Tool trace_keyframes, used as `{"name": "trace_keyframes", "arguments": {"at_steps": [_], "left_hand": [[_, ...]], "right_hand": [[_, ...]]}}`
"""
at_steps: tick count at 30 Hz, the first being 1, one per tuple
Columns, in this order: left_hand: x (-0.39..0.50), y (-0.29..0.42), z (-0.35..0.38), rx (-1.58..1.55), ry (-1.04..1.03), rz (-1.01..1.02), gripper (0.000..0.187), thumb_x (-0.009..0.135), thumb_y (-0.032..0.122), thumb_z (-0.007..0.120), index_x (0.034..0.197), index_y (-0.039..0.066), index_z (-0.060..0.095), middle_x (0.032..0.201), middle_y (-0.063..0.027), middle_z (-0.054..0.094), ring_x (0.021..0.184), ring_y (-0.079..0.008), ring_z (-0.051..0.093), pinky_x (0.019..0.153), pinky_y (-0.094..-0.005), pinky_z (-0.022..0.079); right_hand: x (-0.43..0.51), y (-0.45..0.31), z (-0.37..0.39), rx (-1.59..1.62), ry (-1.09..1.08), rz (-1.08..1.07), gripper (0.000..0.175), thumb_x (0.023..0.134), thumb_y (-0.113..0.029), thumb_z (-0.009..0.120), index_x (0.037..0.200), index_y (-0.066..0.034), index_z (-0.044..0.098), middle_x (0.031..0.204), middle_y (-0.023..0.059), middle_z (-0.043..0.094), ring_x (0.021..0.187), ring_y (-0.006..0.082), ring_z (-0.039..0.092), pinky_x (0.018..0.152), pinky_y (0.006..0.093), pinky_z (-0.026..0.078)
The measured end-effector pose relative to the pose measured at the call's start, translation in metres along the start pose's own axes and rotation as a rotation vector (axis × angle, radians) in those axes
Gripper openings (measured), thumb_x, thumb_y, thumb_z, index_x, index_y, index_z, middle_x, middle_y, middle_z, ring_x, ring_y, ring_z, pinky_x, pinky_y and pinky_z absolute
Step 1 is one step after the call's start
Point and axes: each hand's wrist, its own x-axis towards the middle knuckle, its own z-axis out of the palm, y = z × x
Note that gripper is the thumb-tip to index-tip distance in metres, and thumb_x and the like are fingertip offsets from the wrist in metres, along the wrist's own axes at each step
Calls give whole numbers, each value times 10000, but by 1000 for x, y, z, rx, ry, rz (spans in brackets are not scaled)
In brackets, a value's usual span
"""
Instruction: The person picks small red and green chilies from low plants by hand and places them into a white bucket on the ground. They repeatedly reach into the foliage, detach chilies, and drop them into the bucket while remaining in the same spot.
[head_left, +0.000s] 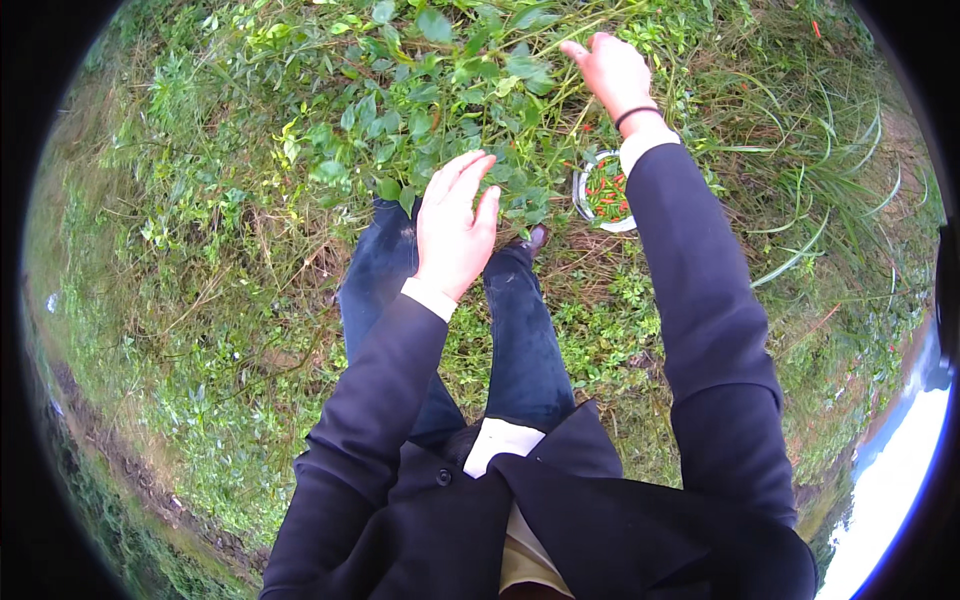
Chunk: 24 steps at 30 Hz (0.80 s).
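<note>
A leafy green chili plant (450, 97) spreads before me, its branches leaning to the upper right. At its near edge, my left hand (456, 225) is held with fingers extended and thumb apart, nothing visible in it. Farther out, my right hand (613, 71) is beside a slender stem (574, 36); whether the fingers grip it is unclear. Below my right wrist, partly hidden by the sleeve, a round pale-rimmed container (579, 196) on the ground holds many small red and green chilies (609, 191).
My legs in dark trousers (525, 337) and a dark shoe (537, 237) are below the plant. Long grass blades (806, 244) arch at the right. Low weeds and dry straw (255, 262) cover the ground at left. A red chili (817, 29) shows at the upper right.
</note>
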Motion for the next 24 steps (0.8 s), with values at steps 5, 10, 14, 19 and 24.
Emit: {"name": "trace_keyframes", "arguments": {"at_steps": [5,10,14,19,24], "left_hand": [[6,-10,-6,258,-2,130,403,762,80,654,1153,28,568,1197,-115,547,1115,-298,508,945,-383,417],[15,-28,-4,573,-47,204,445,742,173,690,1149,35,576,1122,-105,595,1118,-257,509,954,-398,354],[3,-36,1,581,-135,223,272,756,216,681,964,46,645,832,-62,638,905,-232,574,888,-389,374],[-5,-38,3,296,-355,-173,284,787,258,661,977,46,654,804,-92,656,829,-258,605,886,-395,408],[1,-12,-22,202,47,-51,406,773,197,694,1119,11,593,1023,-136,641,987,-286,574,891,-382,432]], "right_hand": [[-9,5,5,26,-5,-36,361,879,-403,531,811,-61,624,803,167,655,780,338,641,718,441,509],[-66,21,-6,-90,142,48,328,818,-347,524,705,-54,620,647,170,629,611,339,638,587,429,524],[-114,21,-5,77,37,105,345,808,-333,529,678,-26,615,628,165,610,578,300,613,560,391,498],[-169,7,-25,1557,-337,329,217,874,-184,572,721,-30,582,579,-24,456,463,35,335,428,199,253],[-207,-16,-60,1844,-483,340,134,897,-109,569,957,10,583,649,-22,505,491,20,385,449,168,292]]}}
